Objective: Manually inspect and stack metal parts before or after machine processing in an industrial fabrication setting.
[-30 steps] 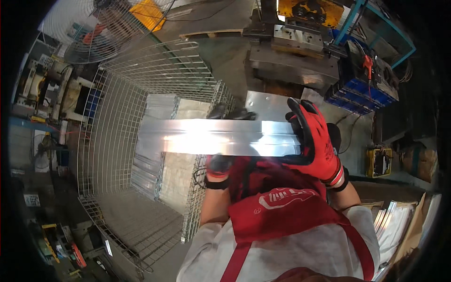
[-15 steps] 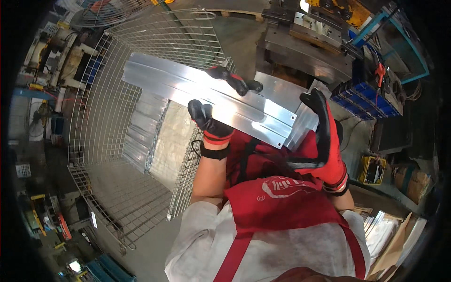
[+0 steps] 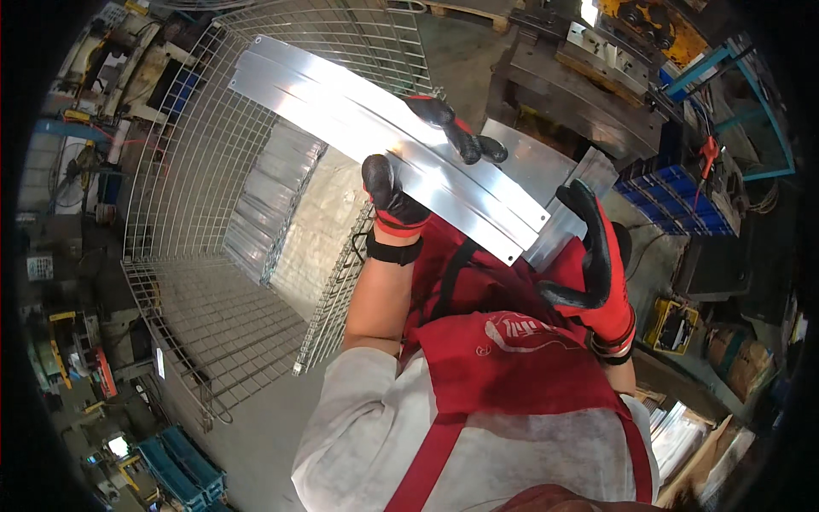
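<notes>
My left hand [image 3: 397, 200], in a black and red glove, grips a long, shiny metal panel [image 3: 328, 107] with lengthwise folds and small holes at its ends. The thumb lies at the near edge, and the fingertips come round the far edge. Up and to the left, the panel reaches over a wire mesh cage. My right hand [image 3: 601, 273], gloved alike, is beside the panel's near right end with thumb and fingers spread apart, and I see no contact with it. Behind that end lie more flat metal pieces [image 3: 533, 154], partly hidden by the panel.
The wire mesh cage [image 3: 175, 218] on my left holds stacked ribbed metal panels [image 3: 273, 200] and a pale sheet [image 3: 320, 239]. A heavy steel machine block [image 3: 580, 98] stands ahead right, near blue crates [image 3: 678, 192]. A yellow bin [image 3: 671, 326] sits at the right.
The panel in my left hand has tilted more steeply, its far end rising. My right hand stays spread near the other end. The view has shifted slightly.
</notes>
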